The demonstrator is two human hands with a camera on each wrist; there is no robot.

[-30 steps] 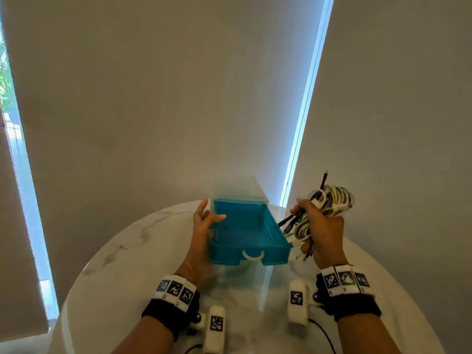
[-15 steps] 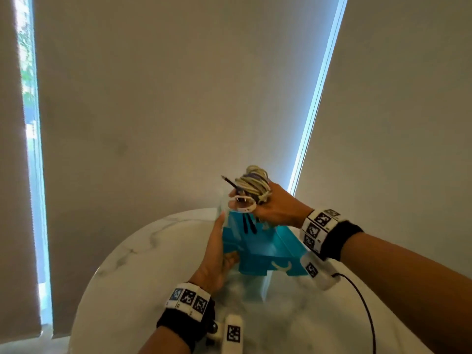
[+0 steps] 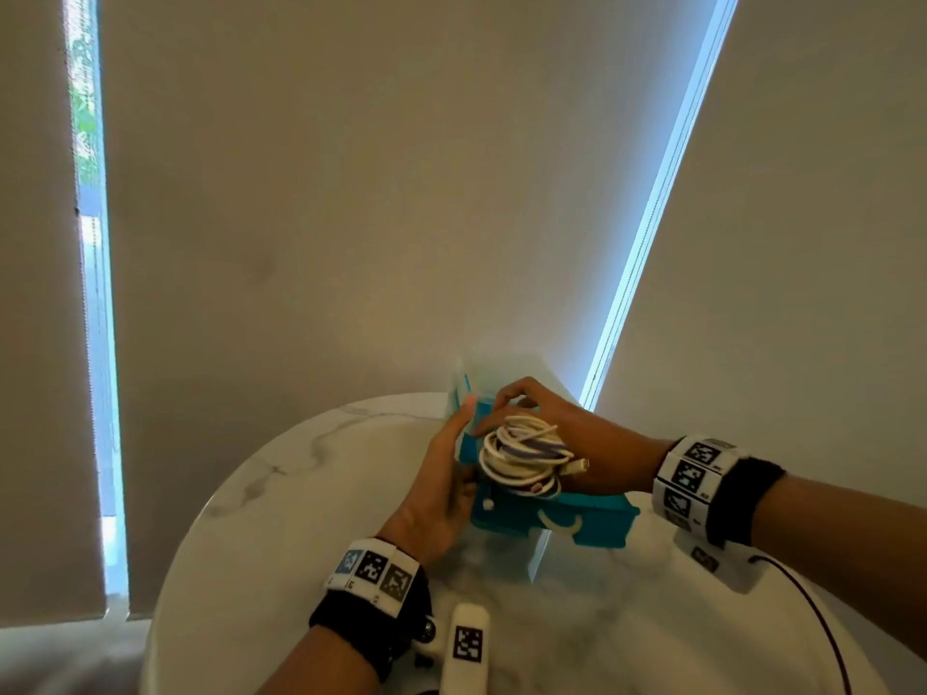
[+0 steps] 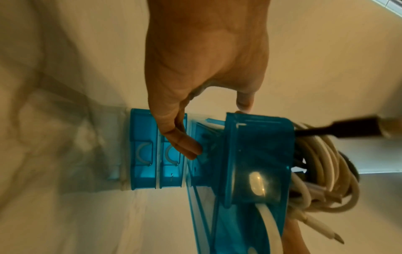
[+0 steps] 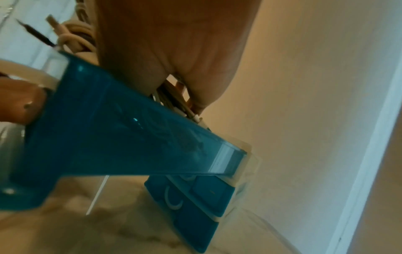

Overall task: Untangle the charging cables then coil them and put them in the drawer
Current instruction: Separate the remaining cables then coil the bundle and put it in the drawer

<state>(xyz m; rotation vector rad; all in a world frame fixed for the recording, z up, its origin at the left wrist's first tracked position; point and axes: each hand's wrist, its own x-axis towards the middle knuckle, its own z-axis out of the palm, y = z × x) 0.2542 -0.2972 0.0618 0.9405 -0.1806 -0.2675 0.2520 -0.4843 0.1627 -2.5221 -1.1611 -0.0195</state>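
Note:
A coil of white and purple charging cables (image 3: 521,459) sits in the pulled-out blue drawer (image 3: 602,519); my right hand (image 3: 552,418) holds it from behind, fingers reaching past it. In the right wrist view, my right hand (image 5: 174,43) has the cables (image 5: 76,34) behind the palm, above the drawer (image 5: 119,128). My left hand (image 3: 446,459) lies against the drawer's left side, thumb pointing up. From the left wrist, that hand (image 4: 195,68) has straight fingers on the drawer fronts under the open drawer (image 4: 256,154). The coil (image 4: 322,163) bulges over its rim.
The drawer belongs to a small clear drawer unit (image 3: 501,373) at the back of a round marble table (image 3: 301,494). Two shut blue drawers (image 4: 143,154) sit under the open one. Grey blinds hang close behind the table. A thin dark wire (image 3: 822,619) trails from my right wrist.
My right hand carried the cable coil from the right of the drawer to above it, then down into it. The left hand stayed at the drawer's left side.

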